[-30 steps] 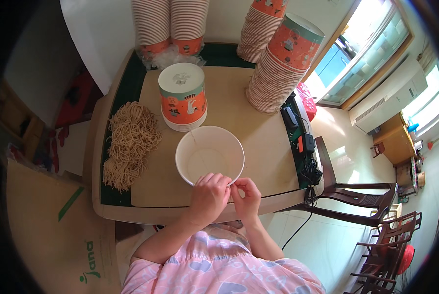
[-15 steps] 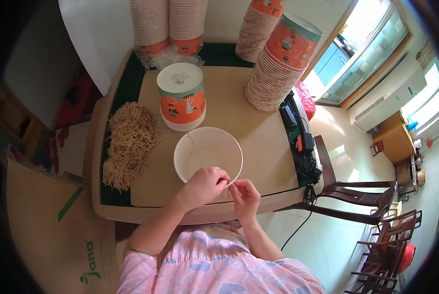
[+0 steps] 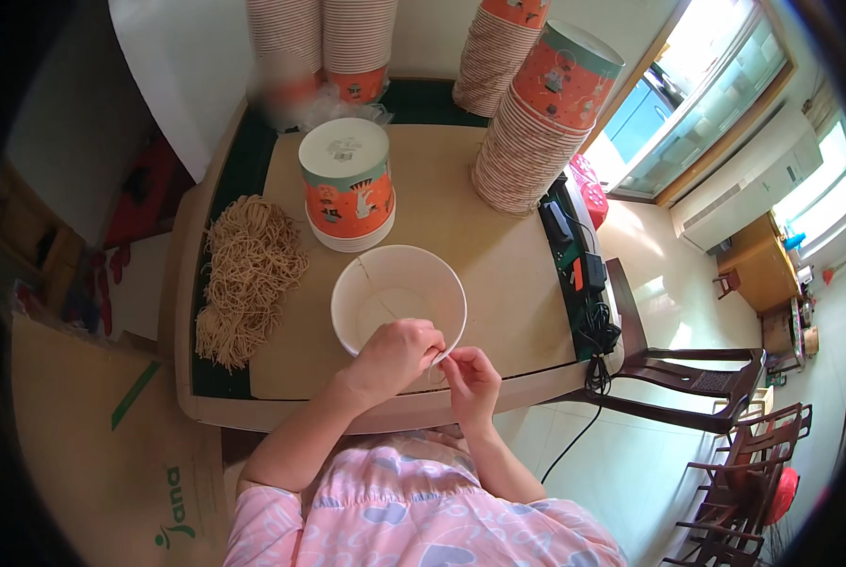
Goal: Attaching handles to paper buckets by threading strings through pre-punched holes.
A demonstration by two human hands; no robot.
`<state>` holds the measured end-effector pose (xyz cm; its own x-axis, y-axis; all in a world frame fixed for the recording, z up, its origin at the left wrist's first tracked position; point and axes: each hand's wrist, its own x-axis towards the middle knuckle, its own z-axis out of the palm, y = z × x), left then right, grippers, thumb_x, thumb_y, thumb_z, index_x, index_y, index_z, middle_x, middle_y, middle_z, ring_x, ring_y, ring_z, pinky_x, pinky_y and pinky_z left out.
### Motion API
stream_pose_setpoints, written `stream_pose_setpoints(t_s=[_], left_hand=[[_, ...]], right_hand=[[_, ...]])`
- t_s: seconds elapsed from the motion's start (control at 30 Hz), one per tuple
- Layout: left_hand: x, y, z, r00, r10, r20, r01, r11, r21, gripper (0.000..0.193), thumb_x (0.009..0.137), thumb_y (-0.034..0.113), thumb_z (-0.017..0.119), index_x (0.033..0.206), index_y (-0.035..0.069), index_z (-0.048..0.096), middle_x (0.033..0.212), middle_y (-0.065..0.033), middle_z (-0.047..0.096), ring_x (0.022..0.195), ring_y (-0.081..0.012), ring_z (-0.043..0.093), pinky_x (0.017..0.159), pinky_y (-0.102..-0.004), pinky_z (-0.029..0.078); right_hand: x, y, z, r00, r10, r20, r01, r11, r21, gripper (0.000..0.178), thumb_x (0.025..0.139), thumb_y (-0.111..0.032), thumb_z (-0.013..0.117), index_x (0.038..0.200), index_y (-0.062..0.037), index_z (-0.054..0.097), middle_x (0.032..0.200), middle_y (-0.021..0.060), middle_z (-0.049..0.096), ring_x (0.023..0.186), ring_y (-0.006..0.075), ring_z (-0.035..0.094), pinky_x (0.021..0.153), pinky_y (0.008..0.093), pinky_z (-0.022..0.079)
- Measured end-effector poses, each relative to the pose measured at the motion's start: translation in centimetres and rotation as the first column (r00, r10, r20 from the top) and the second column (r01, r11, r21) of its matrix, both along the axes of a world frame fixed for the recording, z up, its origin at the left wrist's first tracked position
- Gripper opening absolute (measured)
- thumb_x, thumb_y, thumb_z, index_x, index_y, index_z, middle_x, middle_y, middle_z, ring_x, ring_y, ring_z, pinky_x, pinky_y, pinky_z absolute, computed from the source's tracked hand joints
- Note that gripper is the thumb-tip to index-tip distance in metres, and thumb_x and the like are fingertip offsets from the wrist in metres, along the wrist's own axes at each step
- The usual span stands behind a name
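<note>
A white paper bucket stands upright, mouth up, near the table's front edge. Inside it a thin cord runs down from the far rim. My left hand bends over the near rim, its thumb and fingers pinched together. Just right of it, outside the rim, my right hand is pinched too, with a thin cord end between the fingertips. The fingertips of both hands nearly meet at the rim, and the fingers hide most of what the left one grips. Left of the bucket lies a loose bundle of tan cords.
An upside-down orange printed bucket sits behind the open one. Tall stacks of nested buckets rise at the back. Along the table's right edge lie a power strip and black cables. A dark wooden chair stands to the right.
My left hand has risen very slightly at the rim, and more of the cord inside the bucket shows. The bucket has barely shifted; my right hand stays nearly in place.
</note>
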<state>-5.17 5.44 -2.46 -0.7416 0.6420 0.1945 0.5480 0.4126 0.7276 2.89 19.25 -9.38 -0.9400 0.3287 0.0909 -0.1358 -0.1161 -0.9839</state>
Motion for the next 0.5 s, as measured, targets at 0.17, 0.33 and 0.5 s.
stream_pose_setpoints(t_s=[0.17,0.33,0.5], left_hand=[[0.36,-0.03,0.08,0.999,0.036,-0.032,-0.036,0.999,-0.02,0.007,0.079,0.006,0.063,0.084,0.0,0.065,0.081,-0.014,0.064,0.075,-0.0302,0.063,0.067,-0.0381,0.051],[0.58,-0.42,0.14,0.994,0.034,0.101,-0.042,0.996,0.078,0.007,0.079,0.005,0.064,0.084,0.001,0.065,0.081,-0.0141,0.064,0.075,-0.0301,0.063,0.066,-0.0372,0.05],[0.65,-0.35,-0.27,0.998,0.041,0.044,-0.044,0.997,0.064,0.006,0.079,0.005,0.064,0.084,0.001,0.065,0.081,-0.0135,0.064,0.075,-0.0299,0.063,0.066,-0.0371,0.05]], right_hand=[[-0.03,-0.05,-0.01,1.0,0.014,0.021,-0.014,1.0,0.005,0.008,0.088,0.005,0.061,0.096,0.0034,0.06,0.089,0.0038,0.064,0.084,0.0088,0.062,0.075,0.0208,0.049],[-0.07,0.27,0.17,0.999,0.011,0.034,-0.011,1.0,0.009,0.007,0.088,0.004,0.061,0.096,0.0032,0.06,0.088,0.0046,0.065,0.083,0.0091,0.063,0.075,0.0208,0.049],[-0.06,0.39,0.39,0.998,0.042,0.039,-0.041,0.999,-0.028,0.007,0.089,0.003,0.061,0.096,0.0038,0.059,0.089,0.0053,0.066,0.083,0.0094,0.063,0.076,0.0211,0.05]])
